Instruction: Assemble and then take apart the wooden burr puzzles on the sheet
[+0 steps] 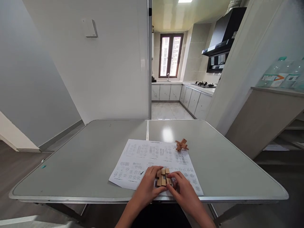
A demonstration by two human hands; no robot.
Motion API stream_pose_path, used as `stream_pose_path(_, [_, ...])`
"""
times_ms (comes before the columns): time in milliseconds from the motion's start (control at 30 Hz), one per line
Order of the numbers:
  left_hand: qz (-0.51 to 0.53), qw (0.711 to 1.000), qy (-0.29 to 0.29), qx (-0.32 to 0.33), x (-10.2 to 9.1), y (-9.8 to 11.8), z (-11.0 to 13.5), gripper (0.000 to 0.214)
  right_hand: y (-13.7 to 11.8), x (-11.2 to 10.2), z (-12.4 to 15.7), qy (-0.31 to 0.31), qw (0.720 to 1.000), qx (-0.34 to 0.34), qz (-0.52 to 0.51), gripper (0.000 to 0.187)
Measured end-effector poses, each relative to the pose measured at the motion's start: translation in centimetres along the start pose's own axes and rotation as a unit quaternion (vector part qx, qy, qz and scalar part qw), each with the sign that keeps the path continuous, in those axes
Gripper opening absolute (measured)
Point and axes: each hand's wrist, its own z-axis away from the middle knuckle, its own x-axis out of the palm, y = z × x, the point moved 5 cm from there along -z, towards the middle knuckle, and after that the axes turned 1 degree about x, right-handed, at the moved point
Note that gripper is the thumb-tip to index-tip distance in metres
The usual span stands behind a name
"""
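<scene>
Between my two hands is a light wooden interlocking puzzle (163,181), made of several notched blocks, near the table's front edge. My left hand (150,182) grips its left side, with fingers at the top and the thumb at the lower edge. On the other side, my right hand (181,186) pinches the puzzle's right end with curled fingers and thumb. Beneath lies a white instruction sheet (140,152) printed with small diagrams. A reddish-brown wooden burr puzzle (181,145), cross-shaped, sits at the sheet's upper right corner, apart from both hands.
The grey-green table (78,167) has a metal rim and a seam down its middle. A small teal bit (43,166) lies near its left edge. Plastic bottles (273,74) stand on a cabinet (268,117) to the right. Beyond the table a doorway opens onto a kitchen.
</scene>
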Motion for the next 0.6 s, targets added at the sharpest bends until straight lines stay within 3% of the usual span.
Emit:
stream_pose_path(200, [0.034, 0.999, 0.001, -0.035, -1.6, -0.7, 0.4, 0.065, 0.3, 0.0, 0.0, 0.008, 0.999, 0.008, -0.034, 0.023])
stream_pose_path(333, [0.177, 0.98, 0.034, -0.086, -2.2, -1.1, 0.6, 0.062, 0.4, -0.6, 0.2, 0.017, 0.985, 0.072, -0.159, 0.047])
stream_pose_path(433, [0.35, 0.925, 0.076, -0.129, -2.4, -1.4, 0.6, 0.06, 0.1, -0.9, 0.4, 0.017, 0.947, 0.127, -0.293, 0.06])
stream_pose_path(600, [0.559, 0.8, 0.093, -0.197, -2.0, -1.5, 0.5, 0.061, -1.4, -1.1, 0.5, -0.016, 0.907, 0.123, -0.402, 0.05])
